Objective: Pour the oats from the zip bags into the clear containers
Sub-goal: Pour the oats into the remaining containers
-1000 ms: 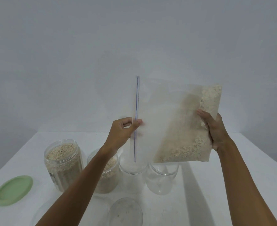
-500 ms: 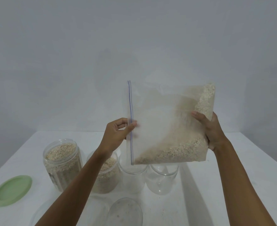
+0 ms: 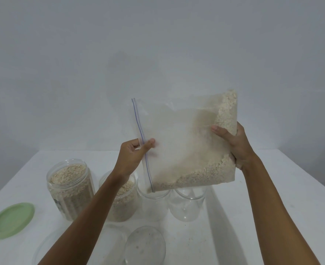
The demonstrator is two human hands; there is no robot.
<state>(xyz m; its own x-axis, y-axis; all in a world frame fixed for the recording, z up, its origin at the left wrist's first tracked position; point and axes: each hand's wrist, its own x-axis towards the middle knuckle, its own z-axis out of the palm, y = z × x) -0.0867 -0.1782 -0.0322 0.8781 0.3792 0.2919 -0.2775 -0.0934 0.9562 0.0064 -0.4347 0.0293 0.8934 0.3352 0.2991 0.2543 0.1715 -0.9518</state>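
Note:
I hold a clear zip bag (image 3: 178,146) of oats sideways above the table, its blue zip edge on the left. My left hand (image 3: 132,156) pinches the zip edge. My right hand (image 3: 234,144) grips the bag's bottom end, where oats are heaped. The oats lie along the lower side, reaching toward the mouth. That mouth's low corner hangs just over an empty clear container (image 3: 153,205). A second empty container (image 3: 187,205) stands to its right. Two containers with oats stand left: a tall full one (image 3: 70,190) and a shorter one (image 3: 122,203) partly behind my left forearm.
A green lid (image 3: 11,219) lies at the table's left edge. Clear lids (image 3: 145,245) lie near the front, one partly under my left arm. The white table (image 3: 291,197) stands against a plain grey wall. A few oat crumbs are scattered on the table.
The bag has moved left and tipped, its zip end lower. The oats have slid along the bottom toward the mouth. Both hands kept their hold.

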